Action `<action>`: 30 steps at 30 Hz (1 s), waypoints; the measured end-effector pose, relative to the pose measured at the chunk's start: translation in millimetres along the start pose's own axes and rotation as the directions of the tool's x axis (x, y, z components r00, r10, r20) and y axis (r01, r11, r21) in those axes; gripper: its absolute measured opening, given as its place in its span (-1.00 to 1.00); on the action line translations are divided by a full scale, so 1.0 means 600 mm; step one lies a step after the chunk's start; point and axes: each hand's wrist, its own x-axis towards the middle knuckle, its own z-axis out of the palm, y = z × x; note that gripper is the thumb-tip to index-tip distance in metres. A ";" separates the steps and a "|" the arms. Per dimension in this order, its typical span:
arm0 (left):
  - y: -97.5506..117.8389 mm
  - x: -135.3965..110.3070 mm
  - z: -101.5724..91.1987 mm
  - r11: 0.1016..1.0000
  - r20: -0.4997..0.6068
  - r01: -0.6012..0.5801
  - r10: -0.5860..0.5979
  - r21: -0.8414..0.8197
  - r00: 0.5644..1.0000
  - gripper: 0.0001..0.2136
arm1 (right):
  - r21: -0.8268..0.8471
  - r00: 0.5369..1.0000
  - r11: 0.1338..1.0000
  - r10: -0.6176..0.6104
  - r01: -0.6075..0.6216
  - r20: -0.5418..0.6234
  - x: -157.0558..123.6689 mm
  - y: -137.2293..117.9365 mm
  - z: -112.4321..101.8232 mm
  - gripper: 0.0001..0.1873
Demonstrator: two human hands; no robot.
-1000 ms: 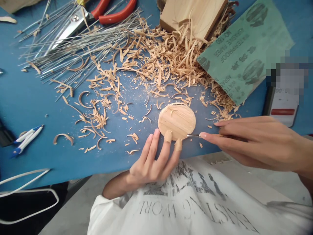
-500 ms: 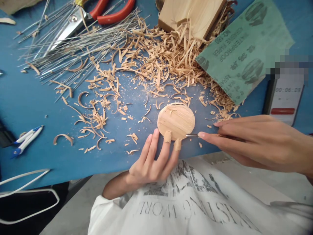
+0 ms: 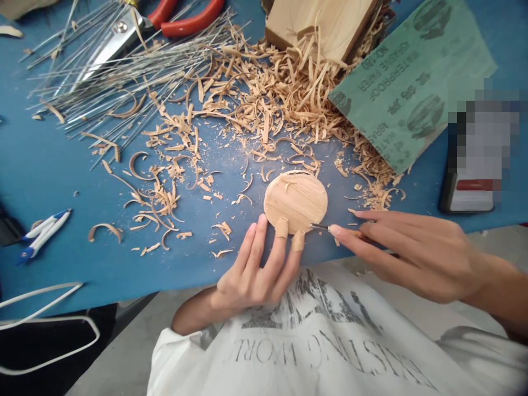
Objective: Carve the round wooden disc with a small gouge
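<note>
A round wooden disc (image 3: 296, 200) lies flat on the blue table (image 3: 49, 165) near its front edge. My left hand (image 3: 258, 269) reaches up from below with fingers stretched out; two taped fingertips press on the disc's near rim. My right hand (image 3: 408, 253) comes in from the right, closed in a pinch on a thin carving tool (image 3: 325, 227) whose metal tip touches the disc's lower right edge.
Wood shavings (image 3: 280, 93) lie in a heap behind the disc, by a wooden block (image 3: 317, 22). Green sandpaper (image 3: 408, 82) lies at the right, a phone (image 3: 470, 187) beside it. Thin metal rods (image 3: 124, 71), red-handled shears (image 3: 136, 25), and small snips (image 3: 43, 231) lie left.
My right hand has dropped slightly and tilted, with the tool still at the disc's lower right edge. The view has shifted a little; my left hand stays put.
</note>
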 end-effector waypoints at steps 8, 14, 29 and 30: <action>0.000 0.003 -0.001 1.000 -0.003 -0.006 0.006 0.009 1.000 -0.45 | -0.223 0.987 0.972 -0.100 0.070 -0.128 0.013 -0.052 0.030 -0.65; 0.001 0.001 0.000 1.000 0.003 -0.005 0.005 -0.003 1.000 -0.39 | -0.338 0.984 0.940 -0.015 -0.047 -0.180 0.039 -0.098 0.062 -0.57; 0.001 -0.003 0.006 1.000 -0.027 0.021 -0.021 -0.018 0.999 -0.42 | 0.030 0.981 0.984 0.179 -0.177 -0.075 0.033 -0.017 0.002 -0.54; 0.001 -0.003 0.005 1.000 -0.023 0.021 -0.022 -0.019 1.000 -0.42 | 0.037 0.987 0.988 0.151 -0.149 -0.054 0.028 -0.012 -0.001 -0.55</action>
